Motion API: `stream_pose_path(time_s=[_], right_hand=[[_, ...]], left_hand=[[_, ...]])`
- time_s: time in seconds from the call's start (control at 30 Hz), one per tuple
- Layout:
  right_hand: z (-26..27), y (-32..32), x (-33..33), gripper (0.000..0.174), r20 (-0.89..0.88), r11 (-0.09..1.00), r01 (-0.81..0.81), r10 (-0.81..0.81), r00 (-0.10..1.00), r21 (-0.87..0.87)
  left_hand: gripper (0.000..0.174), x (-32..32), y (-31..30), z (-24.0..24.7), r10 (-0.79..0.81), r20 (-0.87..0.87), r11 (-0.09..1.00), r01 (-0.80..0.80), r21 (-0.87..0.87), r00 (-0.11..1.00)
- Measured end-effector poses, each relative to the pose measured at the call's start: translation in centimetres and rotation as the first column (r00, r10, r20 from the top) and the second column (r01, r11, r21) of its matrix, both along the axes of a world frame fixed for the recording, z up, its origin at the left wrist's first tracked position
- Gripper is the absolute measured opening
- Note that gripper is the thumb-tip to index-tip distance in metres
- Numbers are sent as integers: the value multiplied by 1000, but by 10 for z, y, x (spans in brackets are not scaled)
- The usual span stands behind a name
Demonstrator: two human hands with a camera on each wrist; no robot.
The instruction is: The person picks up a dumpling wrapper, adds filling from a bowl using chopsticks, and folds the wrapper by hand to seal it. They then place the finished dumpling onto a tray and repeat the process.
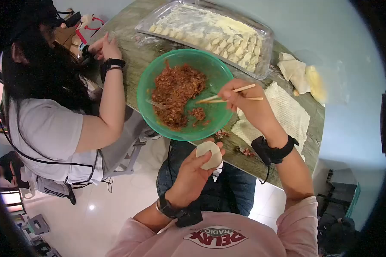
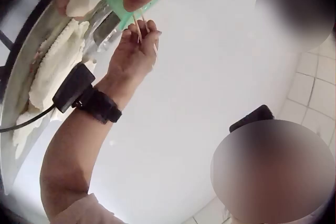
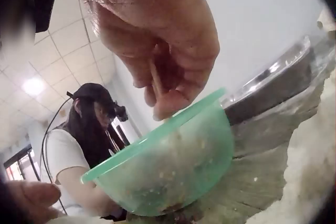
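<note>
In the head view my left hand (image 1: 188, 177) holds a round, pale dough wrapper (image 1: 211, 159) just below the bowl's near rim, thumb on top of it. My right hand (image 1: 251, 105) grips a pair of wooden chopsticks (image 1: 210, 101) over the right side of a green plastic bowl (image 1: 142, 112). Reddish-brown minced filling (image 1: 176, 85) fills the bowl's left part, and a small separate lump (image 1: 197, 113) lies near the chopstick tips. In the right wrist view the right hand's fingers (image 3: 173, 103) hang over the bowl's rim, with the chopstick tips hidden inside.
Behind the bowl a metal tray (image 1: 268, 40) carries flour and several rows of dumplings (image 1: 244, 51). A white textured cloth (image 1: 291, 115) lies at right, with scraps of filling (image 1: 246, 152) by the table edge. Another person (image 1: 51, 124) sits at left, forearm on the table.
</note>
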State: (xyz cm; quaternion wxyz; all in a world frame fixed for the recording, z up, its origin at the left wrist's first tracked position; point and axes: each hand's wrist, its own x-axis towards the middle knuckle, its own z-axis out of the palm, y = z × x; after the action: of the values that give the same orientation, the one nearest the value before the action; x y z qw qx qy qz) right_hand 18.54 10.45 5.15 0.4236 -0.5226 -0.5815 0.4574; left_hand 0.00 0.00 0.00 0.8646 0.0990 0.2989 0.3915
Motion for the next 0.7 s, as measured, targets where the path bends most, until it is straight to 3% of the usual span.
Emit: stream_pose_path(time_s=[0.17,0.27,0.4,0.7], right_hand=[[19,-7,8,18,64,975,-151,163,984,-162],[19,-5,14,17,-31,994,-78,76,997,-77],[11,-14,10,16,31,993,-59,62,998,-105],[3,-1,-9,23,-169,959,-180,144,975,-221]], left_hand=[[41,8,-2,0,21,19,1000,-21,-17,1000],[41,5,-3,-1,29,20,999,-28,-22,999],[41,3,-2,1,29,12,1000,-29,-7,1000],[42,-2,-1,5,34,0,999,-34,5,999]])
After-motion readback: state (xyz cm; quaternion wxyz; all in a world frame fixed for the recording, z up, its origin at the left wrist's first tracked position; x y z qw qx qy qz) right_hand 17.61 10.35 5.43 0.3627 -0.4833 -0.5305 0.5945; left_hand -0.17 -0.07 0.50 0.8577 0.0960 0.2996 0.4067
